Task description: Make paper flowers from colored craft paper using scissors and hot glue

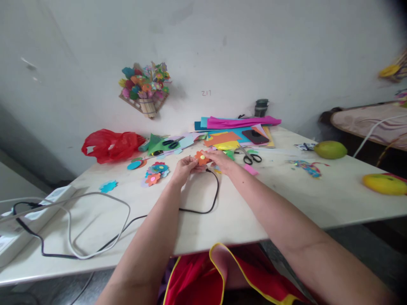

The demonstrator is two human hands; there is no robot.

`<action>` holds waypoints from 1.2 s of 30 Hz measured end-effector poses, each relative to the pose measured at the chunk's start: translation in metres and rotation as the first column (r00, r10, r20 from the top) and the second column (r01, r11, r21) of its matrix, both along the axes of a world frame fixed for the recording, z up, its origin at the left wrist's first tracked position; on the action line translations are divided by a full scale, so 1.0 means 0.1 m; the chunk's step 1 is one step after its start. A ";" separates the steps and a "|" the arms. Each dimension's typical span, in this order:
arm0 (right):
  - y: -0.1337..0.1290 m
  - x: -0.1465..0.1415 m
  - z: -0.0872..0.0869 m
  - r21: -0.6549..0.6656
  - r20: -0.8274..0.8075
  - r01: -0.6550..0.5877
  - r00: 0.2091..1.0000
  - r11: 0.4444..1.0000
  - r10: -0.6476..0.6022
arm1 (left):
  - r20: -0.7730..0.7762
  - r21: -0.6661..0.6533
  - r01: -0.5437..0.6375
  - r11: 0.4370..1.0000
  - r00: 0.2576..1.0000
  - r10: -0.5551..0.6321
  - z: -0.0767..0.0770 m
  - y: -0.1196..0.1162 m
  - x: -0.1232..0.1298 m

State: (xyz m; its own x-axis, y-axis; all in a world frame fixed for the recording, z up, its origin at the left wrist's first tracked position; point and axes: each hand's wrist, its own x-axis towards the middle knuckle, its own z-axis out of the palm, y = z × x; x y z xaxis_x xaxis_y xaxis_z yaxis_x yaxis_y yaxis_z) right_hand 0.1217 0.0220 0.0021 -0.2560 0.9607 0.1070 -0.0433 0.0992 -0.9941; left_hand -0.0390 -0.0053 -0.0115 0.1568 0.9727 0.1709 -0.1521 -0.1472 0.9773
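An orange paper flower (201, 158) with a pale yellow centre is held up over the middle of the white table (222, 216). My left hand (185, 168) grips its left side, fingers closed. On its right edge the fingers of my right hand (219, 160) are pressed. A black cable (217, 192) ends just under the hands. Left of them lies a cluster of paper flowers, among them an orange one with a pink centre (153, 179). A blue paper flower (108, 186) rests farther left, and blue paper circles (134, 164) lie behind it.
Black-handled scissors (252, 159) lie right of the hands, another pair (171, 143) behind. Coloured sheets (241, 123) and a phone (255, 136) are at the back. A red bag (111, 145), power strip (38, 220), green mango (330, 149) and yellow mango (384, 184) flank them.
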 end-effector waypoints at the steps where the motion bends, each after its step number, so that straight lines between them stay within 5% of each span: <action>1: 0.01 0.00 -0.01 0.010 0.000 0.010 1.000 1.000 -0.010 | 0.001 -0.002 0.001 1.000 1.000 -0.001 0.00 0.00 0.00; 36: -0.07 -0.10 0.00 -0.032 -0.063 -0.063 0.996 0.998 0.061 | 0.032 -0.005 -0.080 0.997 0.996 0.080 -0.02 0.01 0.01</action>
